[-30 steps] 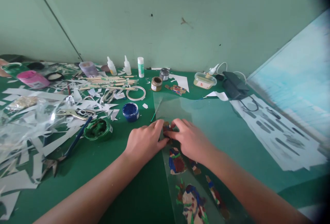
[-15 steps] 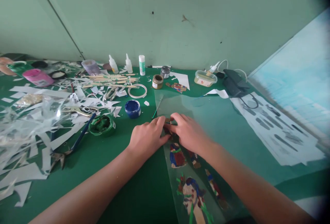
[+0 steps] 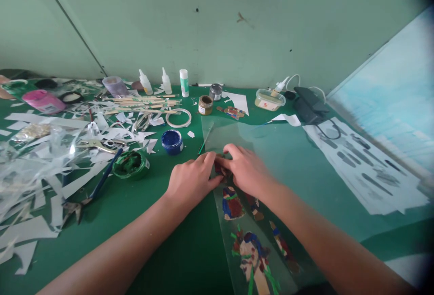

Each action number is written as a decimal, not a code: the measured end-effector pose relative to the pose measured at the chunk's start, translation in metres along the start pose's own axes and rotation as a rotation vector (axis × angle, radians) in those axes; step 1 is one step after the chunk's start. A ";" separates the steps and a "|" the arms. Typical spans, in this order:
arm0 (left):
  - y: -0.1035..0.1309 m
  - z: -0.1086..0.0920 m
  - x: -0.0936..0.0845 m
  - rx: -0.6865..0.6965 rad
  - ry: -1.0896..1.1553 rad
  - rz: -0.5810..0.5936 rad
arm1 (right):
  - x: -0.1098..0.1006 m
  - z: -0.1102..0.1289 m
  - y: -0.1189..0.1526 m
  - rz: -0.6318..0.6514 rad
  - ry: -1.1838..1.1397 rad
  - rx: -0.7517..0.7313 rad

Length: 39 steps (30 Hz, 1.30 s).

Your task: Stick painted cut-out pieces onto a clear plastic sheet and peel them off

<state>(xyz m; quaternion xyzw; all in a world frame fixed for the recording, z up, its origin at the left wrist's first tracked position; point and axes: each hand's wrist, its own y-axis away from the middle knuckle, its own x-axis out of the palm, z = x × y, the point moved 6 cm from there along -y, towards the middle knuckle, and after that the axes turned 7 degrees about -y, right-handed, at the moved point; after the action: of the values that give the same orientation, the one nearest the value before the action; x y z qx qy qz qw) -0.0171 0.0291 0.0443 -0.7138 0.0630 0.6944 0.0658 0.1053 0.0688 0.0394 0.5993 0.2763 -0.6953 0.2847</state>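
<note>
My left hand (image 3: 191, 176) and my right hand (image 3: 249, 170) meet over a clear plastic sheet (image 3: 217, 137). Thumbs and fingers of both are closed on a small brown and dark red painted cut-out (image 3: 220, 167), mostly hidden by the fingers. Nearer to me on the sheet lies a blue and red torso-shaped cut-out (image 3: 233, 205). A head-shaped cut-out (image 3: 249, 255) with green and blue paint is below it. One narrow painted piece (image 3: 284, 246) sits to the right, and another painted piece (image 3: 256, 209) is partly covered by my right forearm.
Blue paint (image 3: 172, 142) and green paint (image 3: 130, 164) stand open at the left, beside pliers (image 3: 86, 201) and white paper scraps (image 3: 25, 231). Along the back are a glue stick (image 3: 184, 83) and a plastic tub (image 3: 270, 100). Printed sheets (image 3: 368, 168) lie at the right.
The view has shifted slightly, so the table things sit a little higher and further left. My hands stay together on the small cut-out, with the fingers slightly moved.
</note>
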 end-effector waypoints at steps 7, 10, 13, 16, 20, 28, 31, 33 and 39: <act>0.001 0.002 0.003 -0.015 -0.041 -0.016 | 0.005 -0.010 0.004 -0.007 -0.040 0.128; 0.001 0.001 0.003 -0.014 -0.048 -0.022 | 0.003 -0.014 0.005 -0.007 -0.032 0.150; 0.001 0.001 0.002 -0.013 -0.053 -0.027 | 0.000 -0.014 0.013 0.003 0.007 0.145; 0.000 0.001 0.002 0.001 -0.052 -0.038 | -0.004 -0.010 0.024 0.014 0.088 0.098; 0.001 0.002 0.006 0.008 -0.046 -0.033 | -0.008 0.001 0.039 0.004 0.193 0.013; -0.001 -0.001 0.010 0.075 -0.080 -0.051 | -0.009 0.000 0.030 -0.040 0.056 0.025; -0.002 -0.003 0.010 0.097 -0.106 -0.016 | -0.005 -0.003 0.012 -0.022 0.074 0.047; -0.001 -0.003 0.010 0.097 -0.097 -0.008 | -0.003 -0.002 0.004 0.007 0.091 0.045; 0.001 -0.003 0.008 0.070 -0.045 -0.062 | -0.007 0.001 0.019 0.014 0.064 0.050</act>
<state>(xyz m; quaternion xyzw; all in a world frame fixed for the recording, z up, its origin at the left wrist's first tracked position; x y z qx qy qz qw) -0.0145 0.0274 0.0364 -0.6968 0.0636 0.7054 0.1134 0.1193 0.0557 0.0458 0.6301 0.2636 -0.6804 0.2654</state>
